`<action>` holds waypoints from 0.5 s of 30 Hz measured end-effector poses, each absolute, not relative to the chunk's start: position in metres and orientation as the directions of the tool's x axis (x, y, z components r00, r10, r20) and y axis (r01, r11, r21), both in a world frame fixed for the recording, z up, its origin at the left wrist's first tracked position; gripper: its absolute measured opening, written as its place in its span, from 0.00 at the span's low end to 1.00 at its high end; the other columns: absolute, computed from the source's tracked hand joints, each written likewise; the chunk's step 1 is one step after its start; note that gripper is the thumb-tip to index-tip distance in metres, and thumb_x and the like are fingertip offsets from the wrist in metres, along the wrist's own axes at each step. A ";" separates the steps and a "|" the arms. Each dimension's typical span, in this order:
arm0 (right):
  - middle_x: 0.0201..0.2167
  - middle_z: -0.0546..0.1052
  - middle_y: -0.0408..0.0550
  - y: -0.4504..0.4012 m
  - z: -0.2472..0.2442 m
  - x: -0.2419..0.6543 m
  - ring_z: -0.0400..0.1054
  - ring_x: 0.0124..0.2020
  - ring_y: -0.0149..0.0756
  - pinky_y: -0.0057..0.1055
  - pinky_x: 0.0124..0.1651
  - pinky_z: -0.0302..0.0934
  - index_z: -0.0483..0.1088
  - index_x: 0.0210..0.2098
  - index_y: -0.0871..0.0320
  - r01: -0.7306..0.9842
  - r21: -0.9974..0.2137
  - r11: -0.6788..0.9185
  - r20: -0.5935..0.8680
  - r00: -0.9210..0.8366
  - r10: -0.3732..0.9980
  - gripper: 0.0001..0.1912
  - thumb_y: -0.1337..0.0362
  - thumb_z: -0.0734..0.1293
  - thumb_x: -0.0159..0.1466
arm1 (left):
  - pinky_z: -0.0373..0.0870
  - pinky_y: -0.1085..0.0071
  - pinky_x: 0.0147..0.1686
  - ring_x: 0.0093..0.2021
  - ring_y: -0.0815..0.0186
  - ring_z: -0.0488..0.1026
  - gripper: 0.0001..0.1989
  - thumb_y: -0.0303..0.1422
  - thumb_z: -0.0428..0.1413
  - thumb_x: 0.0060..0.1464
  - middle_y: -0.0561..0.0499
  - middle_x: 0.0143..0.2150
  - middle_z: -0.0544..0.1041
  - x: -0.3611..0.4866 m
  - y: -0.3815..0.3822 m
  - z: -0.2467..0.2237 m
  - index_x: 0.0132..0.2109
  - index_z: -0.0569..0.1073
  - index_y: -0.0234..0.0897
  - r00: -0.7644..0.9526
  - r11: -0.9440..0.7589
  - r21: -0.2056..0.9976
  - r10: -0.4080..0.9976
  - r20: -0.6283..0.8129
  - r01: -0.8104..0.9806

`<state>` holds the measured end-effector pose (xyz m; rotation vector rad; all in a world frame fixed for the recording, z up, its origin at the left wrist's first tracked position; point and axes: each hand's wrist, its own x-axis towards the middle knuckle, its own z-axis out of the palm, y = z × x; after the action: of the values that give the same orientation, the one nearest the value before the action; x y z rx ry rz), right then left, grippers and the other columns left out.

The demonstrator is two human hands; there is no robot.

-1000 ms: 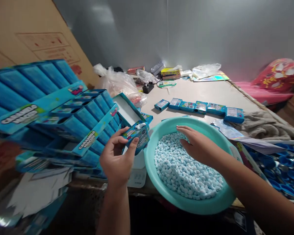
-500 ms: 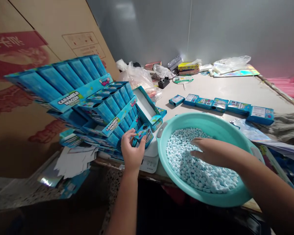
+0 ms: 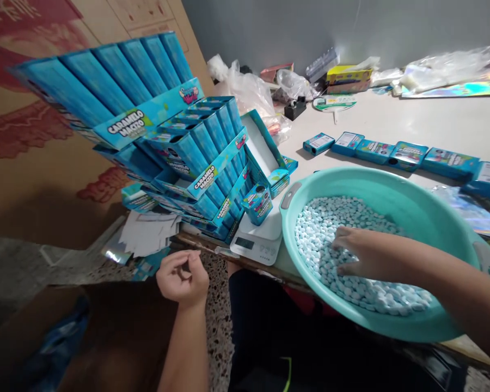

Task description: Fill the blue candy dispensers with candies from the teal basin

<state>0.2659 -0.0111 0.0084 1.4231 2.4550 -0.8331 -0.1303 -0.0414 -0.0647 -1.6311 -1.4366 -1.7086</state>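
Note:
A small blue candy box [image 3: 258, 204] stands upright on the white digital scale [image 3: 256, 239], with no hand on it. My left hand [image 3: 183, 276] is off the table edge, left of the scale and above an open brown carton. Its fingers are curled in toward the thumb, and nothing shows in them. In the teal basin [image 3: 392, 182] my right hand [image 3: 357, 253] reaches down to the pale blue candies [image 3: 326, 223]. Thumb and fingers are apart at the surface of the candies; the fingertips are partly hidden.
Stacked blue display trays [image 3: 147, 117] filled with boxes lean at the left. A row of blue boxes [image 3: 408, 156] lies behind the basin. Plastic bags [image 3: 245, 90] and a tape dispenser [image 3: 295, 108] are farther back. The brown carton [image 3: 118, 332] stands below the table at left.
My left hand has let go of the small box, left it on the scale and moved down and left. My right hand has gone slightly lower into the candies. The view has shifted.

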 end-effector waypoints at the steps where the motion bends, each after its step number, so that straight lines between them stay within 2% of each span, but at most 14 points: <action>1: 0.47 0.77 0.60 -0.010 0.007 0.265 0.75 0.45 0.54 0.43 0.49 0.67 0.78 0.49 0.62 0.842 -0.380 0.383 -0.440 -0.528 0.726 0.20 0.57 0.71 0.62 | 0.75 0.65 0.25 0.26 0.65 0.75 0.13 0.38 0.60 0.57 0.52 0.30 0.72 -0.136 -0.044 -0.067 0.38 0.63 0.40 -0.277 -0.380 0.419 0.376 0.884 0.825; 6: 0.43 0.80 0.56 -0.009 -0.005 0.270 0.75 0.42 0.50 0.39 0.45 0.66 0.79 0.44 0.58 0.845 -0.417 0.334 -0.489 -0.519 0.701 0.13 0.61 0.69 0.62 | 0.75 0.65 0.27 0.28 0.65 0.76 0.12 0.36 0.61 0.56 0.51 0.31 0.72 -0.149 -0.044 -0.080 0.38 0.64 0.39 -0.245 -0.344 0.394 0.403 0.882 0.853; 10: 0.40 0.81 0.53 -0.009 -0.014 0.276 0.75 0.39 0.47 0.37 0.41 0.64 0.79 0.42 0.55 0.835 -0.447 0.321 -0.456 -0.521 0.722 0.10 0.64 0.69 0.61 | 0.74 0.66 0.26 0.27 0.64 0.75 0.13 0.39 0.59 0.57 0.52 0.30 0.72 -0.145 -0.041 -0.090 0.37 0.63 0.40 -0.292 -0.314 0.442 0.424 0.857 0.840; 15: 0.34 0.81 0.49 -0.005 -0.016 0.277 0.75 0.34 0.42 0.32 0.36 0.61 0.79 0.36 0.54 0.821 -0.480 0.309 -0.434 -0.528 0.730 0.07 0.66 0.68 0.61 | 0.79 0.63 0.28 0.29 0.62 0.78 0.12 0.36 0.61 0.56 0.49 0.31 0.75 -0.139 -0.041 -0.098 0.35 0.64 0.41 -0.228 -0.344 0.437 0.506 0.832 0.831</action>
<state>0.2773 -0.0048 -0.0159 1.4494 2.4289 -1.0182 -0.1387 -0.0410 -0.0979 -1.7377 -1.5929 -1.5968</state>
